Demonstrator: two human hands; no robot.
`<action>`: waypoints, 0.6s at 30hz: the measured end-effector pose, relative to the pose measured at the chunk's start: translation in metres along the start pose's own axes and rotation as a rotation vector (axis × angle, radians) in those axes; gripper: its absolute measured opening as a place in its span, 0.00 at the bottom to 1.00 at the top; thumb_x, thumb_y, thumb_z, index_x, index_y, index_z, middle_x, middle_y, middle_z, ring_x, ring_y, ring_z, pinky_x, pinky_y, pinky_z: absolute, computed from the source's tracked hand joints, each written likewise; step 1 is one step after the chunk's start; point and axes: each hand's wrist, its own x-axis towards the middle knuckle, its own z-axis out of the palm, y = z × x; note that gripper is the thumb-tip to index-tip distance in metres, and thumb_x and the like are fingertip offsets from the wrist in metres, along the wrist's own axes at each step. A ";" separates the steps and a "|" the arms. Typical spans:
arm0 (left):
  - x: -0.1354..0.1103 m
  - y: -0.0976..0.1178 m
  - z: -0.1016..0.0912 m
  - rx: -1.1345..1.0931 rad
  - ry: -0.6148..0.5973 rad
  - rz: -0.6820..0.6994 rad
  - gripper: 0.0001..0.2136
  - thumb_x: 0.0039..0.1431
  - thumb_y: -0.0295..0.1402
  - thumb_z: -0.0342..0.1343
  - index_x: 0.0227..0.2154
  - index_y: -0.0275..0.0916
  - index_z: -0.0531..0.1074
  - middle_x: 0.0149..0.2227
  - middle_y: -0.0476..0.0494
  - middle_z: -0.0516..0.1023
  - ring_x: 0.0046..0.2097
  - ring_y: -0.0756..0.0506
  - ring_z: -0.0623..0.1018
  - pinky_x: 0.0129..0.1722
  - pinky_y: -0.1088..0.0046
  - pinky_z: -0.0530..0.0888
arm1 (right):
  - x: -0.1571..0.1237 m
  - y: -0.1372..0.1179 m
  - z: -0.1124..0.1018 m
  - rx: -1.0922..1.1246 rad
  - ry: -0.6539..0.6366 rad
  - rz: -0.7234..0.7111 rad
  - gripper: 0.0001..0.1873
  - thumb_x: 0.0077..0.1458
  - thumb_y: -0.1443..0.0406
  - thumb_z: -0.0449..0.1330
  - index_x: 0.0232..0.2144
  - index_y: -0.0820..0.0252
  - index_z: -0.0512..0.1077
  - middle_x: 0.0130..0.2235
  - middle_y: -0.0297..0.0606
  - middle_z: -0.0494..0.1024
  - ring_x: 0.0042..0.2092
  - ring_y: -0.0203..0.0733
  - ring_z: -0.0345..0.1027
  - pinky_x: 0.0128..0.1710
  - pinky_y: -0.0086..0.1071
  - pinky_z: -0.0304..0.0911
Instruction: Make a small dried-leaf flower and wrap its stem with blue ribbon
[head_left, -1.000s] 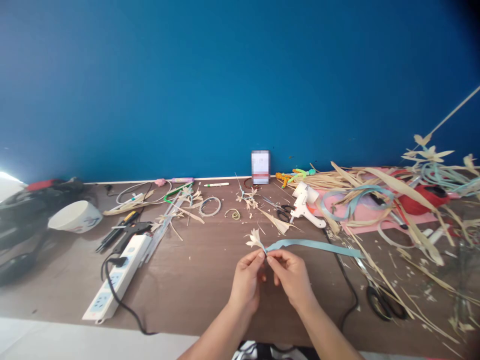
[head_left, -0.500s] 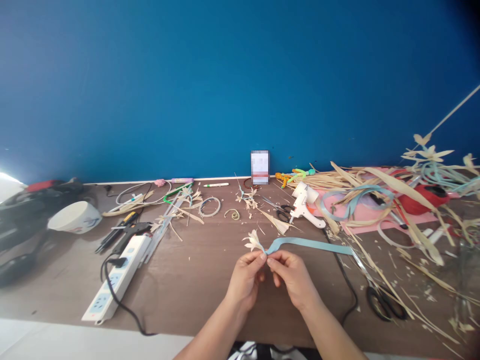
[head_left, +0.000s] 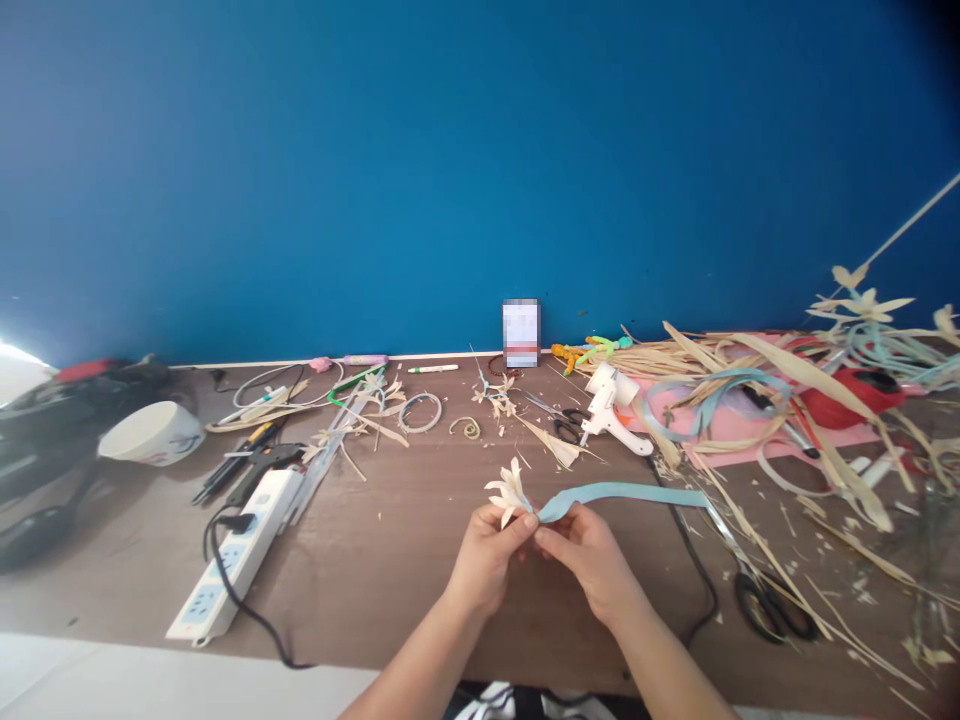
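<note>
Between my hands is a cream flower point(head_left: 510, 490) with pointed petals, its base pinched by my left hand point(head_left: 491, 555). A light blue ribbon point(head_left: 626, 492) runs from the flower's base to the right. My right hand point(head_left: 585, 560) is closed on the ribbon's near end, thumb beside my left thumb. The ribbon's far end lies by the blades of black-handled scissors point(head_left: 772, 605) on the table. My fingers hide the flower's stem and the place where the ribbon meets it.
On the brown table point(head_left: 360, 580) lie a white glue gun point(head_left: 613, 415), a second pair of scissors point(head_left: 571, 425) and a pile of dry husk strips point(head_left: 705, 360). Leftward are a power strip point(head_left: 236, 555), a dark glue gun point(head_left: 262, 470) and a white bowl point(head_left: 152, 435). A phone point(head_left: 521, 333) leans on the wall.
The flower has turned a little, its petals now lower and more toward the camera. The ribbon beside it has shifted slightly right and down. Both hands keep their pinch.
</note>
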 end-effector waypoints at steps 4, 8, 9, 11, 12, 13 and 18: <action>-0.002 0.001 -0.001 0.090 -0.013 0.056 0.09 0.38 0.35 0.64 0.19 0.34 0.73 0.24 0.48 0.73 0.21 0.55 0.64 0.19 0.80 0.59 | -0.004 -0.002 -0.002 0.015 0.079 -0.106 0.11 0.40 0.63 0.65 0.28 0.58 0.69 0.29 0.34 0.73 0.34 0.39 0.67 0.30 0.29 0.62; -0.002 0.002 0.000 0.147 -0.034 0.049 0.10 0.42 0.36 0.61 0.19 0.33 0.72 0.16 0.49 0.70 0.19 0.55 0.65 0.18 0.80 0.59 | -0.005 -0.008 0.000 0.027 0.113 -0.141 0.09 0.43 0.63 0.64 0.28 0.59 0.70 0.27 0.32 0.73 0.30 0.38 0.67 0.32 0.31 0.63; -0.002 0.003 0.002 0.168 -0.047 0.044 0.10 0.43 0.37 0.60 0.19 0.33 0.71 0.15 0.49 0.69 0.18 0.55 0.65 0.18 0.80 0.59 | -0.005 -0.010 0.001 0.026 0.124 -0.148 0.08 0.43 0.63 0.64 0.28 0.59 0.70 0.26 0.32 0.73 0.30 0.37 0.67 0.33 0.32 0.63; -0.002 0.005 0.005 0.202 -0.061 0.046 0.11 0.45 0.38 0.59 0.20 0.34 0.70 0.15 0.49 0.69 0.17 0.54 0.66 0.17 0.80 0.59 | -0.006 -0.012 0.003 0.021 0.146 -0.161 0.08 0.43 0.62 0.64 0.27 0.59 0.70 0.25 0.33 0.73 0.29 0.38 0.68 0.32 0.32 0.64; -0.002 0.005 0.006 0.213 -0.061 0.053 0.11 0.45 0.38 0.59 0.20 0.34 0.69 0.15 0.49 0.70 0.17 0.54 0.66 0.17 0.80 0.60 | -0.006 -0.013 0.003 0.018 0.153 -0.163 0.08 0.43 0.62 0.64 0.26 0.59 0.70 0.25 0.33 0.73 0.28 0.38 0.68 0.31 0.32 0.64; -0.003 0.006 0.008 0.221 -0.055 0.062 0.11 0.45 0.38 0.59 0.20 0.34 0.69 0.16 0.49 0.70 0.17 0.54 0.66 0.17 0.80 0.60 | -0.006 -0.013 0.003 0.017 0.157 -0.164 0.08 0.43 0.62 0.63 0.26 0.59 0.70 0.25 0.33 0.74 0.28 0.38 0.68 0.31 0.32 0.64; -0.003 0.004 0.009 0.302 -0.040 0.135 0.11 0.48 0.37 0.56 0.20 0.34 0.68 0.16 0.50 0.69 0.17 0.55 0.66 0.18 0.80 0.61 | -0.008 -0.006 0.002 0.011 0.181 -0.184 0.07 0.44 0.62 0.63 0.26 0.58 0.72 0.25 0.34 0.76 0.28 0.39 0.70 0.33 0.34 0.66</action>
